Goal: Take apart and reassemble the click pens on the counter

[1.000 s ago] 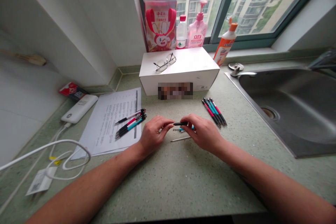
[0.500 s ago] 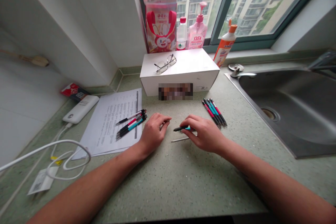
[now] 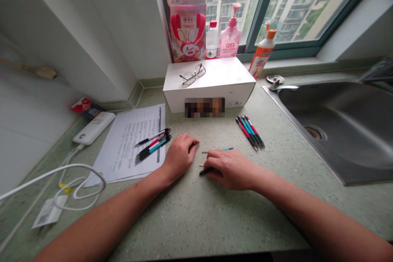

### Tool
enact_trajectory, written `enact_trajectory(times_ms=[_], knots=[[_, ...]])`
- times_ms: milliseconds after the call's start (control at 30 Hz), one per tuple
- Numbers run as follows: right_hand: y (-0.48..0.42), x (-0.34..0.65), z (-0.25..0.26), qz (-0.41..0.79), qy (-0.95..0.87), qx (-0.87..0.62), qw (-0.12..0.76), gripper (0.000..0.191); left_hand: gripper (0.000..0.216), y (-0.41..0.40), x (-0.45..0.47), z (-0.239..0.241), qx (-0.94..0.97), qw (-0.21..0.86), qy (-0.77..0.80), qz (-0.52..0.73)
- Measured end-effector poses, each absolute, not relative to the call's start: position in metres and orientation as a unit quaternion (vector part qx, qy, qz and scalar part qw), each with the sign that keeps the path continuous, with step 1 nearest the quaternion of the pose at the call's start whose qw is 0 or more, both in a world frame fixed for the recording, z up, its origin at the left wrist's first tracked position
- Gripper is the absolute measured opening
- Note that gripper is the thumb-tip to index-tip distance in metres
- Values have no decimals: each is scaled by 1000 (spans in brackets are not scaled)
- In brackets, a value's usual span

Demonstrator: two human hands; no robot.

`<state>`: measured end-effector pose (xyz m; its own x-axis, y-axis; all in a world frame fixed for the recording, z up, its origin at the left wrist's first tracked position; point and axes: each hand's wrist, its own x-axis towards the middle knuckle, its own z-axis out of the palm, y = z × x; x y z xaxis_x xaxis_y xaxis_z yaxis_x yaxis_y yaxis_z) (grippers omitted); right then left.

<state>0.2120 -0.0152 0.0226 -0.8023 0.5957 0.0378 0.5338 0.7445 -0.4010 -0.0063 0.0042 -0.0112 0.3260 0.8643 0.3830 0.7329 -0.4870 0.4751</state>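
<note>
My left hand (image 3: 182,150) rests on the counter with thumb and fingers pinched together. Something small shows at their tips, too small to name. My right hand (image 3: 227,168), closer to me, is closed on a black pen part (image 3: 206,171), whose end sticks out to the left near the counter. Just beyond its knuckles lies a slim blue pen part (image 3: 227,148). The tip of a thin silvery rod (image 3: 201,166) peeks out left of the right fingers; the hand hides the rest. Several pens (image 3: 250,132) in red, teal and black lie side by side to the right.
More pens (image 3: 153,147) lie on printed sheets (image 3: 123,143) at left. A white box (image 3: 211,77) bearing glasses (image 3: 193,75) stands behind. A power bank (image 3: 94,127) with a white cable sits far left; a steel sink (image 3: 337,131) is at right.
My right hand has come nearer to me with the black part. The blue part, earlier at its fingers, now lies on the counter behind it. My left hand has barely moved.
</note>
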Motion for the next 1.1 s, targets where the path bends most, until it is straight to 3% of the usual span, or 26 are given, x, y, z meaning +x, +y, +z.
enact_trajectory(times_ms=[133, 433, 1100], knots=[[-13, 212, 17, 150, -928, -323, 108, 7, 5, 4, -7, -8, 804, 123, 474, 336], [-5, 214, 12, 91, -880, -377, 273, 10, 6, -2, -8, -1, 794, 215, 389, 415], [-7, 214, 14, 78, -866, -392, 299, 16, 6, -4, -7, 4, 786, 242, 346, 452]])
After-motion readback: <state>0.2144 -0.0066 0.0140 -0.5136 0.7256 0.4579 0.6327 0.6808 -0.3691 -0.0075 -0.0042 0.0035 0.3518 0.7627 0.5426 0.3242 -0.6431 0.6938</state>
